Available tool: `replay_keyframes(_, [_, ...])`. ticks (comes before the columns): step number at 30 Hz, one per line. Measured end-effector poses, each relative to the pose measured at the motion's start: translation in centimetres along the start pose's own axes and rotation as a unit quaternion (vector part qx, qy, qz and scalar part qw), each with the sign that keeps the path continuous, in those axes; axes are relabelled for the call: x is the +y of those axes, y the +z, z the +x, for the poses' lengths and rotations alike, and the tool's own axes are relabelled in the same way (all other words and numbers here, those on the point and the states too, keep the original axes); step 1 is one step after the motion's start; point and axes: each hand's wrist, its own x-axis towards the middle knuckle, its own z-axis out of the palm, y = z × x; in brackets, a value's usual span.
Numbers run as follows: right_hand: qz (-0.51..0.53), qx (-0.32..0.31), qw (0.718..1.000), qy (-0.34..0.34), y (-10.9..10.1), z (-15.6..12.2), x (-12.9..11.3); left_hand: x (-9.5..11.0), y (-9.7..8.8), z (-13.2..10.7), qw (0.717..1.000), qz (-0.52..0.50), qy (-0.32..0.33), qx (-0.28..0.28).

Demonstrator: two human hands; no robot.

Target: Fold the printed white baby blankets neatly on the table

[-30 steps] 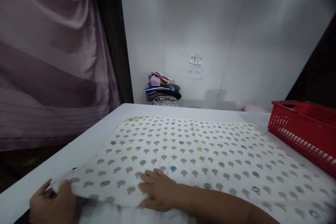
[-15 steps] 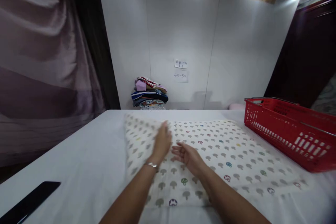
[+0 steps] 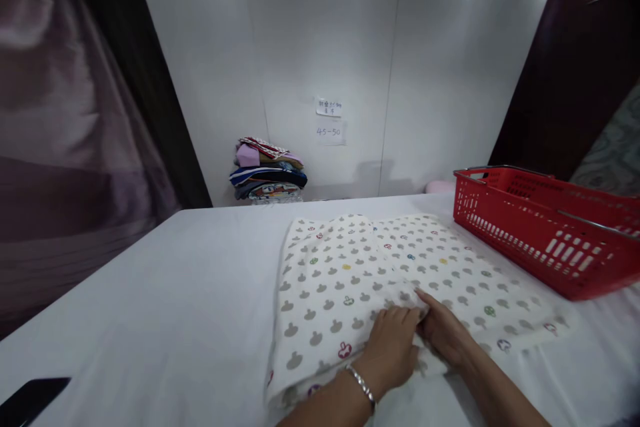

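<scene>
A white cloth printed with grey and coloured mushrooms lies on the white-covered table. Its left part is folded over toward the right, so two layers overlap near the middle. My left hand, with a silver bracelet at the wrist, has its fingers curled round the near part of the folded edge. Right beside it, my right hand grips the same edge, thumb on top and fingers partly hidden by the fabric. The two hands nearly touch.
A red plastic basket with metal handles stands at the right. A pile of folded fabrics sits at the back by the wall, below paper notes. A black flat object lies at the near left. The white tabletop extends leftward.
The cloth's left part has been folded over to the right. Both hands moved right and nearer, from free above the cloth to gripping the folded edge. The view shifted slightly.
</scene>
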Motion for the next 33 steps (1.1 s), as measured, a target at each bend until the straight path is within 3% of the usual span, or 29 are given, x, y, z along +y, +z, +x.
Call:
replay_keyframes(5, [-0.022,0.067,0.997,-0.014,0.0,1.0,0.5,-1.5,-1.3,-4.0,0.997,0.024,-0.071,0.012])
replay_keyframes(13, [0.033,0.073,0.996,0.033,-0.2,3.2,-0.8,-4.3,-3.1,-8.2,0.967,0.139,-0.212,-0.026])
replay_keyframes(16, [0.016,0.092,0.995,0.033,0.6,4.6,-4.0,-5.0,-4.3,-8.6,0.948,0.189,-0.254,-0.039])
replay_keyframes(19, [0.007,0.092,0.995,-0.022,0.3,5.0,-10.2,-5.5,-5.3,-8.6,0.939,0.217,-0.266,-0.035])
replay_keyframes(21, [0.019,0.103,0.991,-0.081,-1.4,4.3,-15.2,-5.5,-5.5,-8.2,0.942,0.216,-0.255,-0.027])
replay_keyframes(23, [0.024,0.101,0.971,-0.214,-4.3,2.9,-19.4,-5.1,-5.3,-7.5,0.949,0.208,-0.235,-0.019])
replay_keyframes(25, [0.012,0.133,0.952,-0.276,-8.0,1.2,-21.7,-4.4,-4.7,-6.6,0.957,0.198,-0.212,-0.017])
replay_keyframes(27, [-0.033,0.224,0.943,-0.243,-12.0,-0.4,-21.5,-3.5,-4.0,-5.8,0.963,0.190,-0.192,-0.022])
replay_keyframes(29, [-0.071,0.320,0.931,-0.161,-15.5,-1.9,-19.5,-3.1,-3.2,-5.4,0.967,0.185,-0.172,-0.033])
replay_keyframes(33, [-0.087,0.380,0.918,-0.069,-19.9,-3.9,-14.4,-4.1,-1.7,-5.8,0.976,0.179,-0.115,-0.041])
